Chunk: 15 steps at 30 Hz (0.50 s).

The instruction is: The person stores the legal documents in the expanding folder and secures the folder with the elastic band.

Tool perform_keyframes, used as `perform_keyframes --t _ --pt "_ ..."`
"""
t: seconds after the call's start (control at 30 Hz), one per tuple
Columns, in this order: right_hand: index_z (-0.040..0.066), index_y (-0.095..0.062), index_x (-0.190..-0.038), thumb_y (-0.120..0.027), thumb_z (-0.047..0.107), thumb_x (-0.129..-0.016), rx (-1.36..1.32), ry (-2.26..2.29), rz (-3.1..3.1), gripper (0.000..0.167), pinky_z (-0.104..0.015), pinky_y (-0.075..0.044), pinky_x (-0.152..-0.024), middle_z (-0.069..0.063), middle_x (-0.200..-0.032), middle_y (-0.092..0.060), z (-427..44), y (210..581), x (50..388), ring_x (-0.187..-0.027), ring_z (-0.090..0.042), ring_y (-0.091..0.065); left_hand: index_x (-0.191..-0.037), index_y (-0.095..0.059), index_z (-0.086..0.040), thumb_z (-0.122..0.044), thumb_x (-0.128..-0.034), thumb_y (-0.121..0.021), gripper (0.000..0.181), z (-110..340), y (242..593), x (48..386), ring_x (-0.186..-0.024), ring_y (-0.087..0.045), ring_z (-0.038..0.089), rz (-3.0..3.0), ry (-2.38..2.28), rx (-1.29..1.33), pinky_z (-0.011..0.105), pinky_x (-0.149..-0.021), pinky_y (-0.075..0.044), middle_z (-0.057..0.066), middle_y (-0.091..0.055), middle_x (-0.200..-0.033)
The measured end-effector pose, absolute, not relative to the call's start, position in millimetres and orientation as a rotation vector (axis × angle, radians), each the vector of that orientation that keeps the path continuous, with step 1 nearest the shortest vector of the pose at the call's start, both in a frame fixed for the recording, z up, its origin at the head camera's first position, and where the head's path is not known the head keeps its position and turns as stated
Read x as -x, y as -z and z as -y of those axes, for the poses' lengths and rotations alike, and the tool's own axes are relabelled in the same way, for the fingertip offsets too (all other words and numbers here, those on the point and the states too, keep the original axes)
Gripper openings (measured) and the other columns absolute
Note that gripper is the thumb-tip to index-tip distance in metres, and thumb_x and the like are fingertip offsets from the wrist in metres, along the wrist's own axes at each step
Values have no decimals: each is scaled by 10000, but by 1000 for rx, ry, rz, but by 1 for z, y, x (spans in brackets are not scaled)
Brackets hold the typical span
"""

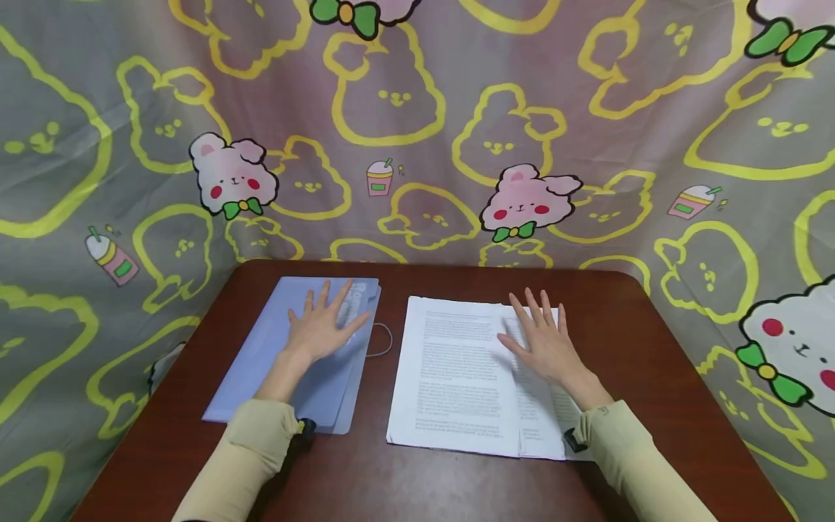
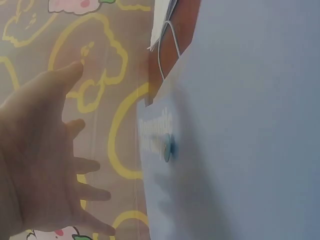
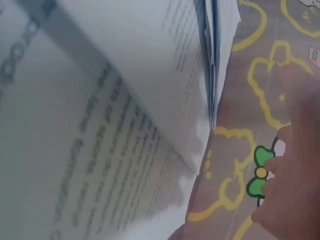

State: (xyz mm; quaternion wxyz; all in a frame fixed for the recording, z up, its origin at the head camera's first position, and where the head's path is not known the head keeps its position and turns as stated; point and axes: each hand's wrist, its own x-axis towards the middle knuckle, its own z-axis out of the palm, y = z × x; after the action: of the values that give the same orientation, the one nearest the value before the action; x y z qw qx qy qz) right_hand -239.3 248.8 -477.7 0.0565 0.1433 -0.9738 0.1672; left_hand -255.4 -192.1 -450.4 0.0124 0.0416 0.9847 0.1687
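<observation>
Two bare hands hover with fingers spread, holding nothing: the left hand (image 1: 321, 330) over a blue folder (image 1: 261, 370) on the left of a brown table (image 1: 443, 486), the right hand (image 1: 548, 348) over overlapping printed papers (image 1: 450, 377) to the folder's right, apart from it. The papers lie outside the folder, whose thin cord (image 1: 391, 341) loops slackly onto the table. With nothing gripped, handling seems either not yet begun or already finished; which one cannot be told.

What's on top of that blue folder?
The blue folder bears pale lettering and a small button-like disc. The left hand hangs above it, hiding part of its surface in the head view; anything inside is covered and can't be seen.
</observation>
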Motion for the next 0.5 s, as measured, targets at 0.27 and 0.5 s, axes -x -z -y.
perform_keyframes --t 0.27,0.5 --pt "125 -214 -1768 -656 507 -1069 -500 -530 2960 911 -780 18 -1335 -248 -1840 -112 -235 478 237 -1713 -512 5 -1784 -79 -351 -781 -1050 -461 933 205 447 251 -1668 -104 612 -3051 -488 -139 944 -1200 -124 228 -70 -1849" --pt "103 -237 -1760 -647 504 -1072 -557 -511 2962 896 -802 -32 -1326 -241 -1836 -145 -219 482 234 -1710 -512 -37 -1782 -85 -359 -811 -1042 -432 934 220 448 253 -1669 -79 617 -3036 -459 -131 954 -1190 -112 220 -35 -1853"
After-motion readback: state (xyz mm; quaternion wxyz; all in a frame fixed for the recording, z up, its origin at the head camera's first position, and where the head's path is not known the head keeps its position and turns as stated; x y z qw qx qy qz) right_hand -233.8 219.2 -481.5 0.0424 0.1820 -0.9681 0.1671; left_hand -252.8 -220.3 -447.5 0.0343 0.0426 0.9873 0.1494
